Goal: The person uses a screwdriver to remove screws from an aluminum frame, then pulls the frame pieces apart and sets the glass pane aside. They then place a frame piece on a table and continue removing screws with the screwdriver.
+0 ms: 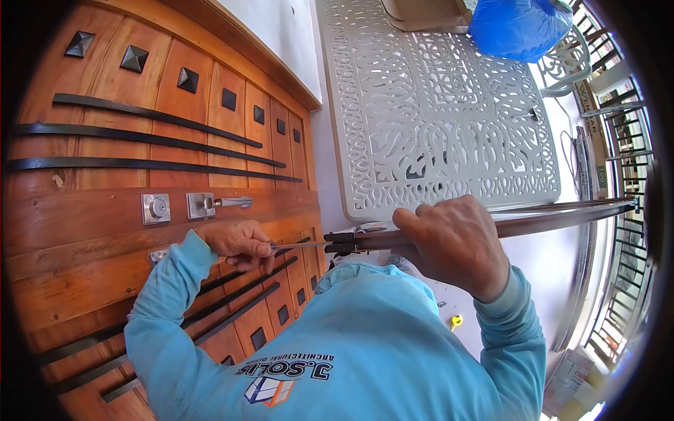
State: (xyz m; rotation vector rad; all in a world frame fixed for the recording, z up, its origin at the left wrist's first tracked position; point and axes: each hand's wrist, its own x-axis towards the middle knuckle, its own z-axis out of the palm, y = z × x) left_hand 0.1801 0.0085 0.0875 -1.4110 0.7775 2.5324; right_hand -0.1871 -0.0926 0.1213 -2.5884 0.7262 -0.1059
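Gripping a brown bar [540,223] in the closed right hand [456,242], a thin rod [298,245] pinched in the left hand [240,244]
The bar passes just beside the bench's [356,161] near edge towards the railing [630,259]; left hand close to the door [105,263], open floor [449,298] around the yellow tape [457,321]; the rod's held end is hidden by fingers, its contact with the black fitting [341,243] unclear

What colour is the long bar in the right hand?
The bar is dark brown; the head view shows it best.
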